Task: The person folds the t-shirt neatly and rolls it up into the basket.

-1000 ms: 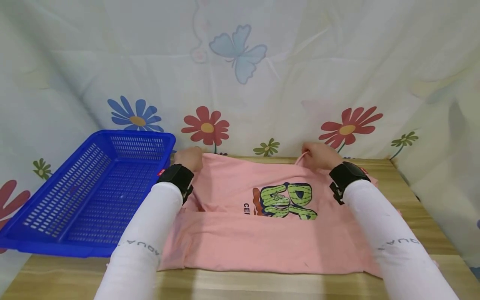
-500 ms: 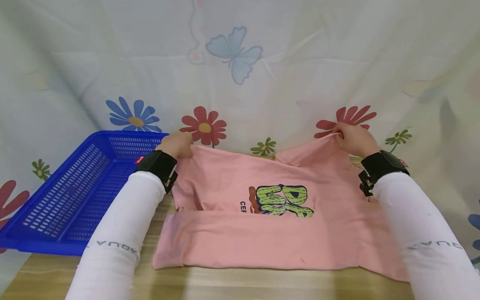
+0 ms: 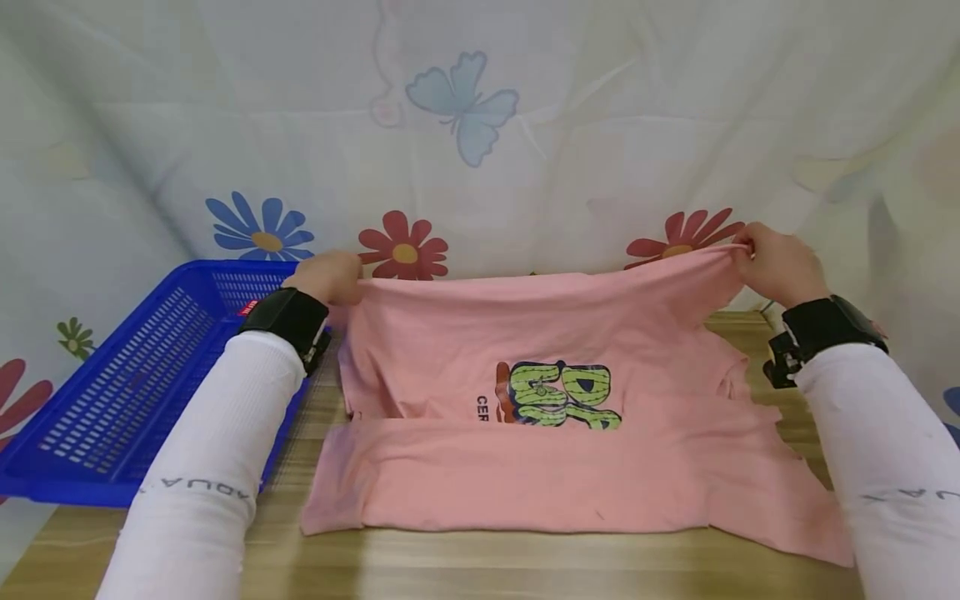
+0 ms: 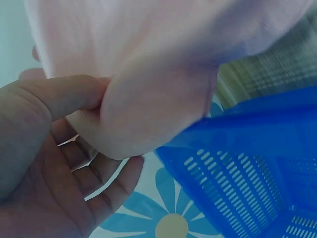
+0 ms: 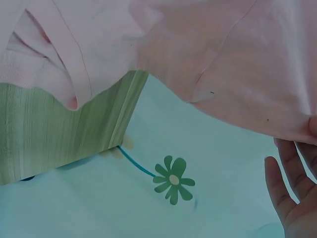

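Note:
A pink T-shirt [image 3: 540,483] with a green cactus-letter print lies on the wooden table, its near part folded over in a flat band. Its far edge is lifted and stretched between both hands. At the far left corner the left hand [image 3: 330,277] pinches the cloth; in the left wrist view, thumb and fingers of that hand [image 4: 64,144] grip a drooping fold. The right hand [image 3: 783,265] pinches the far right corner, raised higher than the left one. Only part of the right hand [image 5: 297,183] shows in the right wrist view, at the cloth's edge.
A blue perforated plastic basket [image 3: 97,367] stands on the left, close beside the left forearm. Behind the wooden table [image 3: 450,567] hangs a pale curtain [image 3: 562,192] printed with flowers and a butterfly.
Both hands have moved apart, the left one leftward and the right one rightward and up. The shirt's far edge has risen and straightened between them, and the right hand's corner has been pulled outward.

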The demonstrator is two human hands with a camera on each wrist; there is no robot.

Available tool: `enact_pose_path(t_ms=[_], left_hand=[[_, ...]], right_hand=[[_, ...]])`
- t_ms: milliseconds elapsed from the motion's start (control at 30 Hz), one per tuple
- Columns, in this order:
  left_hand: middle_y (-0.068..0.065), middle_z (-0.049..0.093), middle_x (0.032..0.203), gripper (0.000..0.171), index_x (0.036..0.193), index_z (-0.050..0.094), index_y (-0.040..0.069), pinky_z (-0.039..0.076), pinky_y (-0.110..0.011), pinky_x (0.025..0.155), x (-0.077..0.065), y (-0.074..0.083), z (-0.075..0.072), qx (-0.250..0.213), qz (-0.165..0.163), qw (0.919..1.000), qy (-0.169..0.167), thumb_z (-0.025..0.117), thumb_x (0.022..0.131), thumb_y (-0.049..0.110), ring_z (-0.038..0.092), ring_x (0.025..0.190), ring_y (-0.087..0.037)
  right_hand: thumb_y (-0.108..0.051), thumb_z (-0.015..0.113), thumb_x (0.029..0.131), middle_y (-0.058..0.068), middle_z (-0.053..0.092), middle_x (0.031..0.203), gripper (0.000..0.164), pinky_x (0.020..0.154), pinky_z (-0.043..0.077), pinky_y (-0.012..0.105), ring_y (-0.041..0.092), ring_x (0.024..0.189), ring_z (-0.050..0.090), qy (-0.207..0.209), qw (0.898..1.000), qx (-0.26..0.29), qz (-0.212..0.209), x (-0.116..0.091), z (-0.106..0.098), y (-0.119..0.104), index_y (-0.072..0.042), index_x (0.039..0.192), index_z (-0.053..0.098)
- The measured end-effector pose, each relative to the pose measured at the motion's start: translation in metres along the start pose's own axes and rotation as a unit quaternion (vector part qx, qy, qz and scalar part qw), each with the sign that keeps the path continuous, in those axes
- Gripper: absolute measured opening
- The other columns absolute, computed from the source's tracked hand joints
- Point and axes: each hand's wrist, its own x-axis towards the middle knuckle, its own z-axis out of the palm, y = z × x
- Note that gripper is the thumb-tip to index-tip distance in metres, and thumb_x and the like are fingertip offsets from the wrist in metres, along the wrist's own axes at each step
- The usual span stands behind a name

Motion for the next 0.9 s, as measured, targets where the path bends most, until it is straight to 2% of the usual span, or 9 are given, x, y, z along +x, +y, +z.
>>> enact_pose_path(t_ms=[133,267,433,533,633,733,900], left_hand=[[-0.010,0.056,0.084,0.014,0.084,0.056,0.004,0.040,-0.041,0.065,-0.002,-0.003,-0.001,0.006,-0.006,0.9999,0.010,0.048,0.081,0.015,0.050,0.077,-0.025],[-0.011,0.055,0.085,0.015,0.084,0.054,0.004,0.040,-0.045,0.067,-0.002,-0.007,-0.003,0.015,-0.009,0.9995,0.025,0.049,0.081,0.017,0.050,0.078,-0.026],[-0.014,0.055,0.086,0.016,0.085,0.053,0.003,0.040,-0.049,0.069,-0.005,-0.013,-0.007,0.009,-0.013,0.9987,0.048,0.049,0.082,0.018,0.051,0.080,-0.030],[-0.017,0.057,0.091,0.015,0.086,0.054,0.003,0.040,-0.053,0.069,-0.006,-0.017,-0.010,0.010,-0.014,0.9974,0.070,0.049,0.081,0.017,0.053,0.085,-0.034],[-0.019,0.058,0.092,0.014,0.085,0.055,0.004,0.041,-0.053,0.065,-0.007,-0.021,-0.011,0.011,-0.013,0.9965,0.082,0.049,0.080,0.015,0.054,0.086,-0.035],[-0.019,0.058,0.091,0.013,0.084,0.055,0.004,0.041,-0.052,0.062,-0.007,-0.022,-0.010,0.010,-0.014,0.9962,0.085,0.049,0.079,0.013,0.054,0.084,-0.035],[-0.015,0.058,0.085,0.010,0.083,0.057,0.005,0.041,-0.049,0.063,-0.011,-0.018,-0.008,0.013,0.003,0.9968,0.079,0.050,0.078,0.011,0.053,0.079,-0.032]], right_hand=[[-0.018,0.042,0.086,0.027,0.054,0.084,0.026,0.054,0.035,0.049,0.037,0.062,0.049,0.014,1.000,0.004,0.021,-0.002,-0.003,0.005,0.002,0.101,0.047],[-0.018,0.038,0.088,0.031,0.053,0.085,0.030,0.053,0.036,0.050,0.039,0.059,0.049,0.011,0.999,0.011,0.039,-0.002,-0.004,0.008,0.005,0.106,0.043],[-0.019,0.033,0.088,0.030,0.051,0.083,0.033,0.045,0.033,0.040,0.034,0.053,0.045,-0.008,0.998,0.042,0.046,-0.005,-0.002,0.012,0.007,0.108,0.038],[-0.020,0.032,0.089,0.028,0.049,0.084,0.034,0.045,0.031,0.036,0.031,0.055,0.044,-0.018,0.997,0.059,0.046,-0.006,0.002,0.014,0.007,0.108,0.037],[-0.021,0.034,0.089,0.028,0.049,0.089,0.033,0.052,0.035,0.039,0.034,0.062,0.047,-0.021,0.997,0.061,0.047,-0.007,0.006,0.016,0.007,0.107,0.037],[-0.021,0.036,0.089,0.028,0.050,0.091,0.031,0.058,0.036,0.043,0.036,0.070,0.048,-0.018,0.997,0.063,0.045,-0.009,0.011,0.017,0.006,0.105,0.040],[-0.019,0.039,0.088,0.025,0.049,0.088,0.030,0.053,0.037,0.036,0.032,0.066,0.045,-0.031,0.996,0.074,0.038,-0.018,0.016,0.019,0.006,0.102,0.042]])
